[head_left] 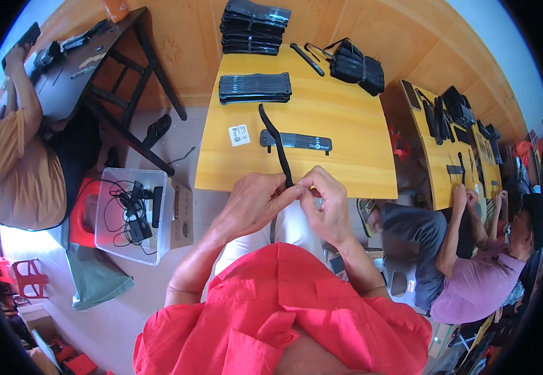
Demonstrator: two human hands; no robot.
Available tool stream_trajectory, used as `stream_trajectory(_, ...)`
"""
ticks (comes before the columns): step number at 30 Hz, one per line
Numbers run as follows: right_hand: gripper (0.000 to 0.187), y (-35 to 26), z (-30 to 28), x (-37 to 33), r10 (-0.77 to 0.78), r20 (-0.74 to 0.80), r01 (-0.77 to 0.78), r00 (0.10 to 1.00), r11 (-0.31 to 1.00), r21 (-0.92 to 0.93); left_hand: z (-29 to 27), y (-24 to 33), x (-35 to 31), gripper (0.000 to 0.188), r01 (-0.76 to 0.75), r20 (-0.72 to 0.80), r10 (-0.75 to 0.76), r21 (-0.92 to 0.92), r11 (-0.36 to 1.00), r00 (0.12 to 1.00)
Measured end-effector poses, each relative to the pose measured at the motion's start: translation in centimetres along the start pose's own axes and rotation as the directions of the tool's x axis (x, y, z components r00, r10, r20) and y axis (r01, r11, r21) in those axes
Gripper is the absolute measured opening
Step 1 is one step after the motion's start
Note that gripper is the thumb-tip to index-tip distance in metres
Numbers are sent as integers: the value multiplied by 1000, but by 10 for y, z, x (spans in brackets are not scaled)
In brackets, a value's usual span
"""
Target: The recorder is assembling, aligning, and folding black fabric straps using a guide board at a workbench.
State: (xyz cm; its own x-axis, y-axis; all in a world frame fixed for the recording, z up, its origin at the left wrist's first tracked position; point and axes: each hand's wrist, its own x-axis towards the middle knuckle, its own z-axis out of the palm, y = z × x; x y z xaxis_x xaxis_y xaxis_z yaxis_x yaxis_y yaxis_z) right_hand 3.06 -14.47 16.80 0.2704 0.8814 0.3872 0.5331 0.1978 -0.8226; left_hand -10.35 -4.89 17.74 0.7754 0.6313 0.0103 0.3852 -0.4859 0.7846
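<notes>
A narrow black strap rises from my fingers and runs away from me over the yellow table, its far end curling left. My left hand and my right hand meet at the table's near edge, both pinching the strap's near end. Fingertips cover that end, so its detail is hidden. Just beyond my hands lies a flat black strip with pale printing and two small tabs, partly crossed by the strap. To its left is a small white printed card.
On the yellow table are a low stack and a taller stack of black strips, a tied black bundle and a thin black piece. A clear bin of cables stands left. People sit at tables on both sides.
</notes>
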Motion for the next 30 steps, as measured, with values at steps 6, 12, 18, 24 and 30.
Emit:
stream_trajectory(6,3,12,-4,2,49,41,-54,998,989,140,3,-6,2,41,-58,58,67,-150,987,996)
stream_trajectory(12,8,10,-11,6,-43,95,39,995,998,48,5,-2,5,37,75,134,-40,-268,960,990)
stream_trajectory(18,24,20,-16,1,-211,154,211,965,977,15,8,4,-4,37,96,201,-9,-426,900,980)
stream_trajectory(24,25,14,-18,-2,-240,158,216,958,964,152,8,8,-11,36,225,303,-30,-635,739,953)
stream_trajectory(30,21,5,-17,-16,48,248,-176,968,832,526,15,9,-20,34,188,255,27,-776,602,966)
